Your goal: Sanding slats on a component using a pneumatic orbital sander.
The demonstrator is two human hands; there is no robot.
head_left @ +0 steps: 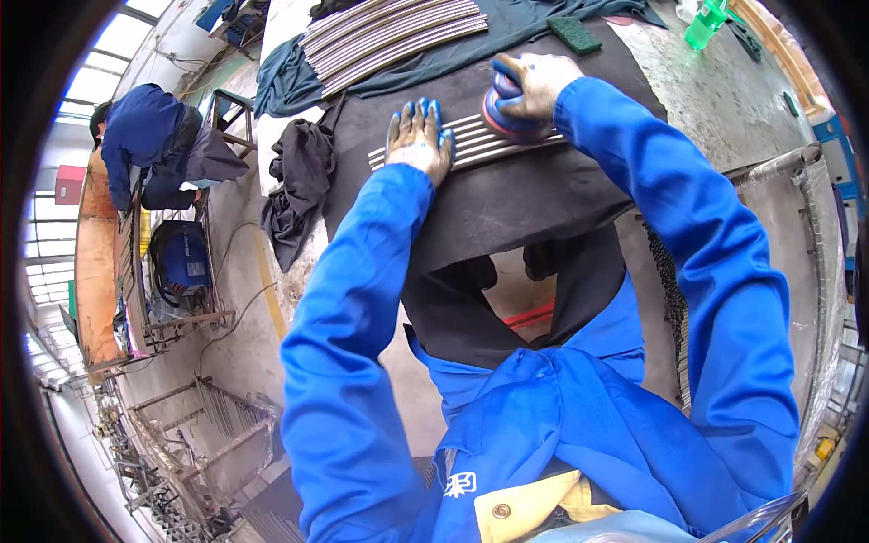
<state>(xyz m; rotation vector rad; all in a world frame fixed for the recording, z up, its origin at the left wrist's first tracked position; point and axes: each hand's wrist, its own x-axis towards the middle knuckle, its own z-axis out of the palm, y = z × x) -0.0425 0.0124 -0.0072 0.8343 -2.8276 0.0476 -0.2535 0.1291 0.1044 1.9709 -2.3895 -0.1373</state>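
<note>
My left grip (419,143) lay over the near rods (471,145); my right grip (536,86) held a round tool (503,118) on them. Beyond, far rods (394,41) rested on dark green cloth (282,80).

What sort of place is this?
Probably a metalworking shop: the right hand holds a round tool on metal rods, more rods lie beyond, and a co-worker stoops at left.
</note>
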